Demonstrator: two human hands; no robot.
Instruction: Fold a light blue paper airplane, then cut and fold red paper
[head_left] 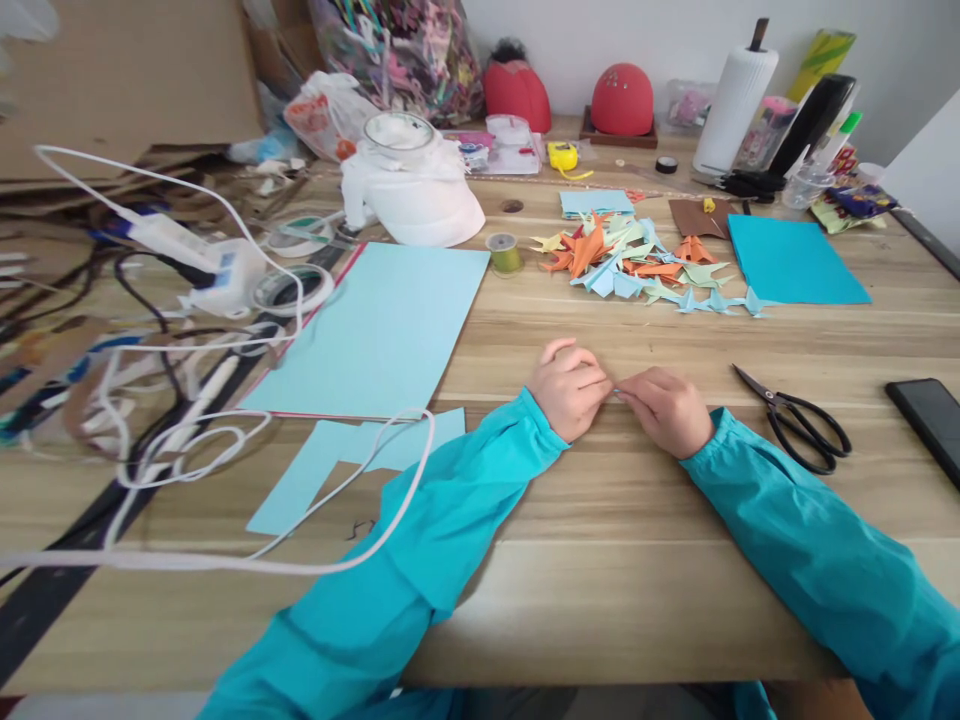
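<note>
My left hand (571,390) and my right hand (667,408) meet fingertip to fingertip over the middle of the wooden table. Both are closed in a pinch around a tiny greyish piece (616,392), mostly covered by the fingers and too small to name. Beyond them lies a pile of folded paper cranes (600,255) in orange, pale green and light blue. A spool of green thread (504,254) stands past my left hand. To the right of my right hand rest black-handled scissors (795,420), blades pointing away to the left.
Light blue paper sheets (390,320) and cut strips (300,480) lie at left, crossed by a white cable (375,560) near my left sleeve. A bright blue paper stack (795,260) lies back right. A black phone (930,425) sits at the right edge.
</note>
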